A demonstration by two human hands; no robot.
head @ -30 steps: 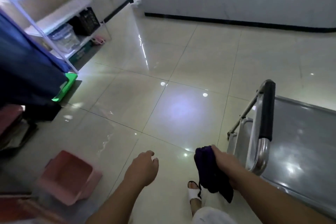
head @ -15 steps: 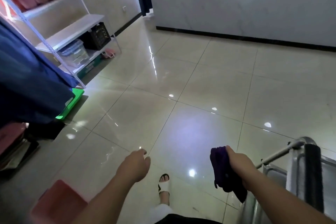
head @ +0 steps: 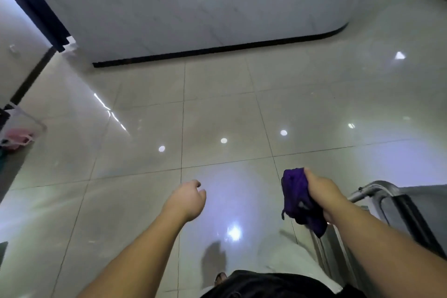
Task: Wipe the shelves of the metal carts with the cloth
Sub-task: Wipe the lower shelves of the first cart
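Your right hand point(head: 321, 195) grips bunched purple cloth point(head: 298, 197), fingers wrapped round, ready for wiping. Left hand point(head: 187, 198) free, loosely curled, holds nothing. Metal cart point(head: 377, 191) just beside cloth, at lower right, shelf mostly hidden.

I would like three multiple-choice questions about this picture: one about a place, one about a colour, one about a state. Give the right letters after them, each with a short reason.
1. Where is the metal cart?
A. at the lower right, beside the right arm
B. at the far left wall
C. in the middle of the floor

2. What colour is the cloth?
A. white
B. purple
C. green

3. What is the left hand doing?
A. gripping the cart
B. holding the cloth
C. holding nothing

Answers: 1 A, its rail shows at the lower right; 2 B, the bunched cloth in the right hand is purple; 3 C, its loosely curled fingers are over bare floor.
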